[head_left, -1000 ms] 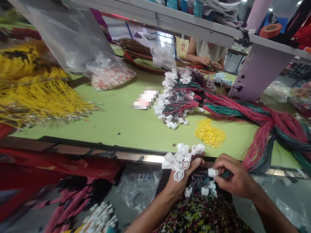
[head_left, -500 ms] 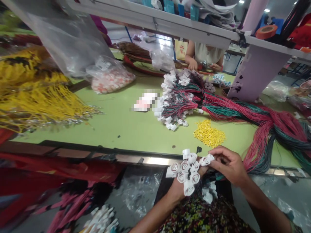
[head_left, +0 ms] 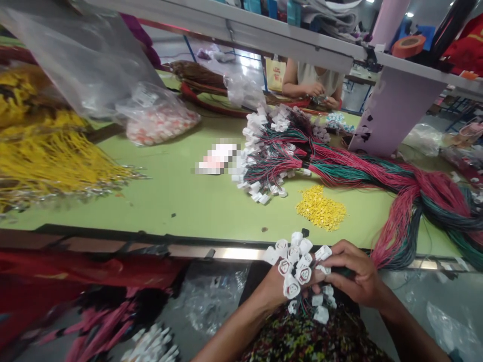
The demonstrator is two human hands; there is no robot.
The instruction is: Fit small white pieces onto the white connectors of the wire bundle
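Note:
My left hand (head_left: 272, 292) grips a bunch of white plastic wire connectors (head_left: 294, 264) at the table's near edge, with their triangular socket faces turned up. My right hand (head_left: 354, 274) closes beside the bunch, its fingers around the dark wires (head_left: 341, 272) behind the connectors and touching one connector (head_left: 323, 253). More white connectors (head_left: 320, 306) hang below my hands over my patterned clothing (head_left: 298, 339). A long red, green and black wire bundle (head_left: 339, 168) with white connectors on its far end lies on the green table (head_left: 181, 201).
A yellow pile of small parts (head_left: 320, 208) lies beside the wires. Yellow wires (head_left: 49, 161) and a plastic bag of pinkish parts (head_left: 158, 123) lie left. A co-worker's hands (head_left: 317, 93) work across the table. A shelf (head_left: 226, 35) and lilac post (head_left: 388, 113) stand above.
My right hand has closed from its spread position over the connector bunch, which my left hand has turned. The whole scene has shifted slightly left in view.

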